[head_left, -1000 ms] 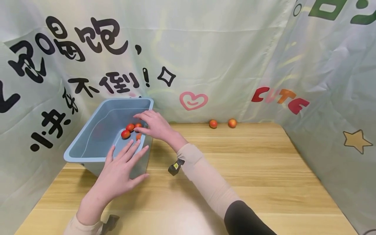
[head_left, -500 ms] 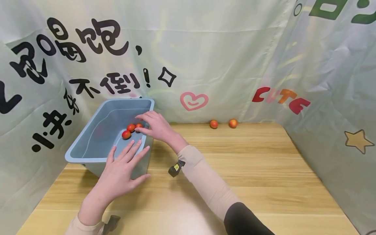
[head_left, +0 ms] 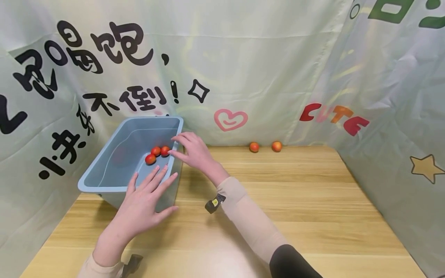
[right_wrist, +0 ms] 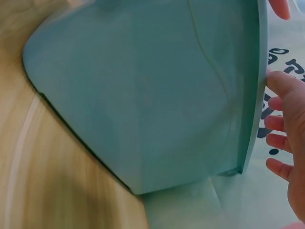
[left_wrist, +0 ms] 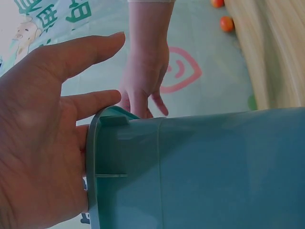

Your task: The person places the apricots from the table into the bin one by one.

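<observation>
A blue plastic bin point(head_left: 104, 160) stands at the left of the table. Three small red tomatoes point(head_left: 150, 159) show on its floor, near the right wall. My left hand point(head_left: 139, 210) lies over the bin's near right corner, fingers spread and straight, fingertips at the rim; in the left wrist view the same hand point(left_wrist: 43, 138) has its palm beside that rim. At the right rim hovers my right hand point(head_left: 196, 152), relaxed fingers just over the edge, holding nothing. The right wrist view shows the right hand point(right_wrist: 293, 119) beside the bin wall point(right_wrist: 138, 95).
Two more tomatoes, a red one point(head_left: 254, 147) and an orange one point(head_left: 276, 146), sit at the back of the wooden table point(head_left: 295, 208), against the printed cloth backdrop point(head_left: 271, 69). Cloth also rises along the left and right sides.
An orange-red tomato seen under my right hand by the rim one second ago is out of sight now. My right hand has drawn back rightward to the rim; my left hand stays put.
</observation>
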`<state>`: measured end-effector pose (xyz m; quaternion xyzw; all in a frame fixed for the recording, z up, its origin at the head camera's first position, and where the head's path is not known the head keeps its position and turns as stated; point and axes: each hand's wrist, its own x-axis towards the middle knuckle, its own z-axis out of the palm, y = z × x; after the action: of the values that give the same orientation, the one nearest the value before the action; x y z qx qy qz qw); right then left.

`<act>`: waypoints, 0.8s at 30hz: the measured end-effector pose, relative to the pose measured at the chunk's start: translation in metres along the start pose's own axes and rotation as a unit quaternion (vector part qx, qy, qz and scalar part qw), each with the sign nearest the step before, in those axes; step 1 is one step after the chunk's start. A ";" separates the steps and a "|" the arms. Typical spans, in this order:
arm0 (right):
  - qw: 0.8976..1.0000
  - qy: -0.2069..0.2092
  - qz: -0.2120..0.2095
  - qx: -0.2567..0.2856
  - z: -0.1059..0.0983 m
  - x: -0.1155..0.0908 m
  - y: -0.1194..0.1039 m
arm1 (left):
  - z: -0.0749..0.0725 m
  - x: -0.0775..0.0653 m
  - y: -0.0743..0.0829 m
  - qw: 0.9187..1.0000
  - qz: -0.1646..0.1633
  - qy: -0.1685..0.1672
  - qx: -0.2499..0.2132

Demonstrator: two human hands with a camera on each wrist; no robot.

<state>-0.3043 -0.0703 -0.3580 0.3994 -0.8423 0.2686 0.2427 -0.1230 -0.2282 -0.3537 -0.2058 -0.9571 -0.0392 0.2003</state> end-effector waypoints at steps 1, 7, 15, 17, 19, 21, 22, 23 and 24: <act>1.000 0.008 -0.001 0.001 0.000 -0.003 0.002 | 0.000 0.000 0.000 1.000 0.000 0.000 0.000; 0.999 0.040 0.016 0.016 0.002 -0.022 0.017 | 0.000 0.000 0.000 1.000 0.002 0.004 0.000; 0.997 0.054 0.059 0.023 0.001 -0.044 0.037 | 0.001 0.000 0.000 1.000 0.000 0.005 -0.002; 0.995 0.057 0.074 0.030 0.000 -0.049 0.041 | 0.001 0.000 0.000 1.000 0.000 0.006 -0.004; 0.993 0.057 0.092 0.036 -0.001 -0.055 0.047 | 0.001 0.000 0.001 1.000 0.000 0.007 -0.005; 0.991 0.054 0.113 0.041 -0.001 -0.060 0.052 | 0.001 0.000 0.001 1.000 0.001 0.009 -0.004; 0.990 0.053 0.123 0.042 -0.001 -0.062 0.055 | 0.001 0.000 0.001 1.000 0.002 0.010 -0.004; 0.989 0.051 0.131 0.043 -0.001 -0.064 0.057 | 0.001 0.000 0.001 1.000 0.001 0.010 -0.004; 0.988 0.049 0.139 0.042 -0.001 -0.066 0.060 | 0.001 0.000 0.001 1.000 0.001 0.010 -0.004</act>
<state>-0.3153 -0.0016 -0.4136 0.2749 -0.8646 0.3541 0.2269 -0.1231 -0.2272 -0.3550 -0.2074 -0.9546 -0.0453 0.2089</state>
